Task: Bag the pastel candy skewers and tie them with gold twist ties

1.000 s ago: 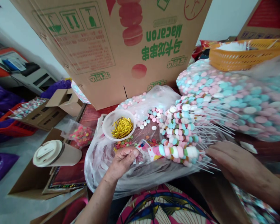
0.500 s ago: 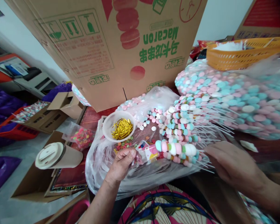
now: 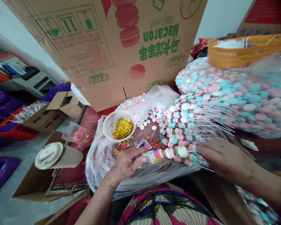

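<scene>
My left hand (image 3: 131,164) pinches a small clear printed bag (image 3: 153,157) between thumb and fingers. Its mouth is around the left end of a candy skewer (image 3: 175,152) of pink, white and green marshmallows. At the other end, my right hand (image 3: 219,156) is closed round the skewer's white stick, its fingertips partly hidden. Under and behind this skewer lies a pile of similar marshmallow skewers (image 3: 182,120), sticks toward the right. Beside my left hand are small ring candies (image 3: 123,145) on a plastic sheet (image 3: 96,175).
A bowl (image 3: 105,128) of gold twist ties (image 3: 122,128) stands behind my left hand. A tall cardboard box (image 3: 121,62) rises at the back. On the right, a big bag of marshmallows (image 3: 250,106) bears an orange basket (image 3: 239,56). A lidded cup (image 3: 58,156) is at left.
The skewer has shifted right and slightly down, its left end now deeper in the bag's printed part. My left hand moved right with the bag; my right hand moved slightly left.
</scene>
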A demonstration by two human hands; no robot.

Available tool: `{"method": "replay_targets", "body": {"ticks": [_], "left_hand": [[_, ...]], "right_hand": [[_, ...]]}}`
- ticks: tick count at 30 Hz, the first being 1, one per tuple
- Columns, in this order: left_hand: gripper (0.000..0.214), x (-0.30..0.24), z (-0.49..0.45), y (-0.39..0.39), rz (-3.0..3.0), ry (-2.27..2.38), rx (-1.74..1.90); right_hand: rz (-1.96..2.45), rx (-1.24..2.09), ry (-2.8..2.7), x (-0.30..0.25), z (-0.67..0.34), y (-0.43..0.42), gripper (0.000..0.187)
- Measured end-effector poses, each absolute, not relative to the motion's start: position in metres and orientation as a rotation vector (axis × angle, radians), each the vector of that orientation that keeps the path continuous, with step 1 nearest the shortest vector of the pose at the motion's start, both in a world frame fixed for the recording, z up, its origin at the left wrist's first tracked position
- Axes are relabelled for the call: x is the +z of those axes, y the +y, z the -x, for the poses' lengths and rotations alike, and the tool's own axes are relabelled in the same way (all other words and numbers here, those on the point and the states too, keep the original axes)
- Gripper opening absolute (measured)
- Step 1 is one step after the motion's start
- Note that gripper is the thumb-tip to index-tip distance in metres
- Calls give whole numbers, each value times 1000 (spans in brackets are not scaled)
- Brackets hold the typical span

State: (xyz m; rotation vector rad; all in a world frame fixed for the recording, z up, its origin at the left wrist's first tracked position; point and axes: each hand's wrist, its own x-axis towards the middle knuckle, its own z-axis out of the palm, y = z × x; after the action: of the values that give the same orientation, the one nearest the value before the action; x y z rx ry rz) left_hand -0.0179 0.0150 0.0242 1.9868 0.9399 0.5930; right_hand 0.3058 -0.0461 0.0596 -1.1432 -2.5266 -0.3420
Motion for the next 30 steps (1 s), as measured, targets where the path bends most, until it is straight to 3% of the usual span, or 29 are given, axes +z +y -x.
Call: {"method": "replay_targets", "body": {"ticks": [4,13,20,26,30], "left_hand": [[73,29,9,12,-2205,1012,386],[44,27,-18,16,-2228,973,161],[23,43,-32,21,-1716,381,-119],[41,45,-33,23,-1400,419,-116],[41,34,-27,27,-1342,604,-75]], "right_hand": [[1129,-148,-2519,60,-303,-42,30],[1041,-58,-2649,69,-281,-21,26],[797,-358,-2758,100,-275,4,22],[791,-210,-2710,99,-274,6,24],[768,-167,-2667,83,-276,-2,25]]}}
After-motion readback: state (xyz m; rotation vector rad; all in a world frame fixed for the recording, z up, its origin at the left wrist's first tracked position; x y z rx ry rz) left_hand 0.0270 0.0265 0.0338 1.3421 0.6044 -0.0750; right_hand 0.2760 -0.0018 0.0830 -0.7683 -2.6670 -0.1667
